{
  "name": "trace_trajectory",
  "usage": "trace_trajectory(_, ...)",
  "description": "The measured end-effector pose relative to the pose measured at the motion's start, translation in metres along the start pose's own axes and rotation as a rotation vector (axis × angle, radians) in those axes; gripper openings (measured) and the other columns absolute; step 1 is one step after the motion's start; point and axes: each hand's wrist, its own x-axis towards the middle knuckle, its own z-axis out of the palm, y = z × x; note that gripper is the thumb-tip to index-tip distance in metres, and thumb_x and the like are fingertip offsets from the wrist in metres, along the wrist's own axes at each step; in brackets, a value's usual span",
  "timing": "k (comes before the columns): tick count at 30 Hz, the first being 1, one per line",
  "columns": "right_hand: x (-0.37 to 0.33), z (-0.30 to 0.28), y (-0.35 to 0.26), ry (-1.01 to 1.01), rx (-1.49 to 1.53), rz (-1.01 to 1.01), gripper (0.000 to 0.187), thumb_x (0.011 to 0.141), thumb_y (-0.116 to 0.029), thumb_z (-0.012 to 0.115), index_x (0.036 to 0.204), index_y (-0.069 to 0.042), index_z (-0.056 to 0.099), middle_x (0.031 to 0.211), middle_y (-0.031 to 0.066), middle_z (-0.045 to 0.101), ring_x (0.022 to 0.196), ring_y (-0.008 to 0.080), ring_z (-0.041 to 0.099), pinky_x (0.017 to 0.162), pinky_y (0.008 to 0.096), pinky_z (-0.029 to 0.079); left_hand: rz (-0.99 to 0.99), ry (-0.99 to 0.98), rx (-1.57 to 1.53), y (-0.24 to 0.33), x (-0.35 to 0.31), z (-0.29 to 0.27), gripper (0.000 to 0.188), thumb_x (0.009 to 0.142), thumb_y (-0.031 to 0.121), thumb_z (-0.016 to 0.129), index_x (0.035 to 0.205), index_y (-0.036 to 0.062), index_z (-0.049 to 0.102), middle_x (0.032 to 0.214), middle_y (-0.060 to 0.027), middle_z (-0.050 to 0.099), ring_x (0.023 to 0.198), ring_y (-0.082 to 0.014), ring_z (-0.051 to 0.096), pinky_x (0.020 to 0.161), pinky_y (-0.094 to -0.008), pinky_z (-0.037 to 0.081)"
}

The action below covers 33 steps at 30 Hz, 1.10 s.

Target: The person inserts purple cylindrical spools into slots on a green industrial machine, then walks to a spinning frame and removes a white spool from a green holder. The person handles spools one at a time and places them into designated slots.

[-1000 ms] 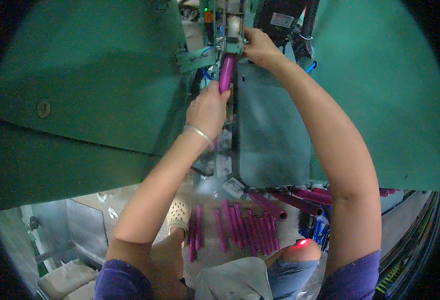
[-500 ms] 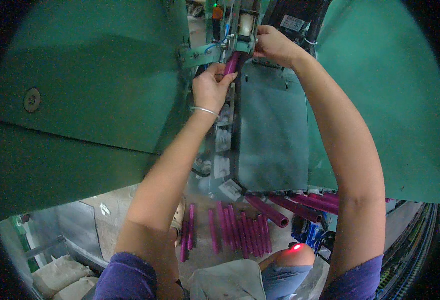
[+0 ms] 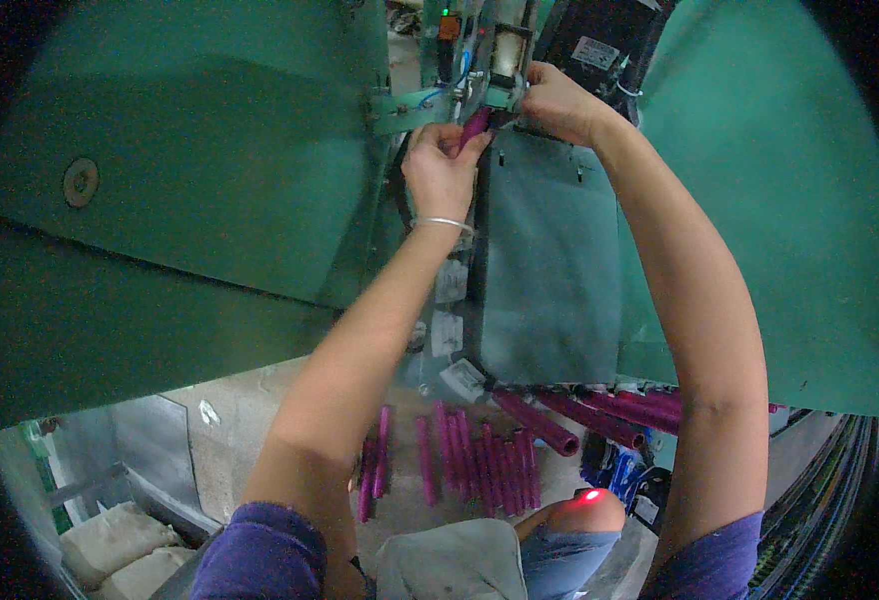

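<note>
My left hand (image 3: 444,168) is closed round a purple tube (image 3: 474,130), thumb on its near side. The tube tilts up and away, with its far end just under a narrow machine head (image 3: 509,55) that carries a pale roller. To the right of that head, my right hand (image 3: 564,108) has its fingers curled in beside the bracket. A small dark piece shows near its fingertips, but what they grip cannot be made out. A silvery bangle (image 3: 444,223) circles my left wrist.
Green panels (image 3: 180,180) flank me on the left and right (image 3: 760,230). A grey-green cover (image 3: 552,265) lies below my right hand. Purple tubes stick out under it (image 3: 540,424), and several more (image 3: 465,460) lie lower down. Pale sacks (image 3: 125,550) sit at lower left.
The whole view has shifted slightly, with the machine head now a little further right. My left hand keeps hold of the purple tube. My right fingers sit slightly lower beside the bracket.
</note>
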Motion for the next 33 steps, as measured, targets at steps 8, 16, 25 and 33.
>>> trace_trajectory(8,0.012,0.006,0.011,0.011,0.071,-0.041,0.048,0.064,0.000,0.054,0.112,0.000,0.049,0.097,0.0113,0.058,0.090,0.0181,0.051,0.080,0.0287,0.039,-0.258,-0.358,0.327,-0.008,0.003,0.005,0.045,0.075,0.045,0.057,0.098,0.0062,0.060,0.084,-0.0167,0.061,0.081,-0.0306,0.059,0.071,-0.0374,0.046)
trace_trajectory(16,0.007,0.001,0.009,0.003,0.117,-0.009,0.041,0.067,0.000,0.049,0.108,-0.001,0.052,0.083,0.0065,0.057,0.071,0.0122,0.047,0.061,0.0257,0.038,0.010,-0.203,-0.001,-0.031,-0.002,-0.007,0.023,0.066,0.004,0.061,0.089,0.0029,0.060,0.083,-0.0161,0.062,0.070,-0.0247,0.061,0.064,-0.0306,0.048)
trace_trajectory(25,0.024,-0.001,0.023,-0.034,0.017,-0.168,0.034,0.068,0.002,0.046,0.101,0.001,0.055,0.081,0.0054,0.057,0.073,0.0138,0.050,0.062,0.0268,0.039,0.194,-0.160,-0.138,-0.032,-0.009,0.002,0.033,0.064,-0.005,0.060,0.095,0.0012,0.056,0.086,-0.0128,0.057,0.080,-0.0268,0.059,0.070,-0.0307,0.047)
trace_trajectory(33,0.040,-0.011,0.041,-0.029,-0.755,-0.935,0.027,0.068,-0.001,0.050,0.094,0.002,0.056,0.076,0.0087,0.058,0.073,0.0160,0.053,0.066,0.0287,0.042,-0.038,-0.238,0.190,-0.041,-0.017,0.010,0.035,0.067,0.005,0.066,0.100,0.0033,0.056,0.093,-0.0129,0.059,0.082,-0.0282,0.058,0.071,-0.0355,0.046)
